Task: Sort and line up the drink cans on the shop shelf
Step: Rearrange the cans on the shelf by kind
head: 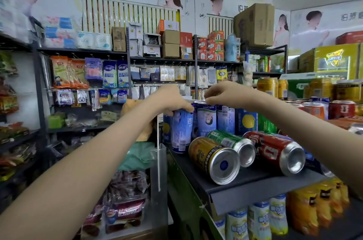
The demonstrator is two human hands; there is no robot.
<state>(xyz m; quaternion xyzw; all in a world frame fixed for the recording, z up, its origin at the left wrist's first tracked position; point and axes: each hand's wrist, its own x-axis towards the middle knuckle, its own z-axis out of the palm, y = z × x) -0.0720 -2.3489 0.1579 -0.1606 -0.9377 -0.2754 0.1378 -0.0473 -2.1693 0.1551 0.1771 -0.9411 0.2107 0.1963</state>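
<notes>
Head camera: In a small shop, a person reaches with both bare arms to a dark shelf crowded with drink cans. The left hand grips the top of an upright blue-and-white can at the shelf's back left corner, fingers curled over its rim. The right hand hangs over the neighbouring can, next along the shelf's back row, fingertips bent down to its lid; whether they pinch it or only touch it cannot be told. More blue-and-white cans stand upright along the back of the shelf to the right of these two.

Three cans lie on their sides across the middle and front of the shelf, bases toward the camera: a gold can nearest the shelf's front edge, a green can just behind it, and a red can toward the shelf's right side. The green can touches the gold can.

Below the shelf stands a row of bottles with pale and orange labels. Left of the shelf, hanging packets fill a wall rack. Beyond the shelf's right end sits a yellow carton.
</notes>
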